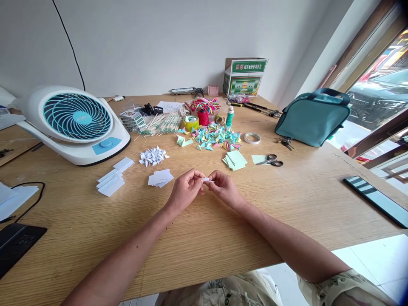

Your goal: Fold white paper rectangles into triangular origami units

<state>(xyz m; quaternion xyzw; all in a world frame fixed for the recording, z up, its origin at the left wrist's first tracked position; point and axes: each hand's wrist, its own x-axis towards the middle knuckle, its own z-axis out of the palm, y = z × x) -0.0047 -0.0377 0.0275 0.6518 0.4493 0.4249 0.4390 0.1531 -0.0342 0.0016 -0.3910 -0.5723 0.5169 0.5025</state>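
Observation:
A small piece of white paper (207, 180) is pinched between my two hands above the middle of the table. My left hand (188, 189) grips its left end with thumb and forefinger. On the other side my right hand (225, 189) pinches the right end; most of the paper is covered by fingers. Left of my hands lie a few white paper slips (161, 177) and a fanned stack of folded white paper (111, 178). Behind these sits a heap of folded white paper pieces (154, 156). Pale green paper squares (235, 160) lie beyond my right hand.
Scissors (270, 160), a tape roll (252, 138) and a heap of colored folded paper (216, 137) lie farther back. A white fan (79, 119) stands left. At right are a teal bag (314, 119), keys (287, 143) and a phone (376, 199). A cardboard box (245, 78) stands by the wall.

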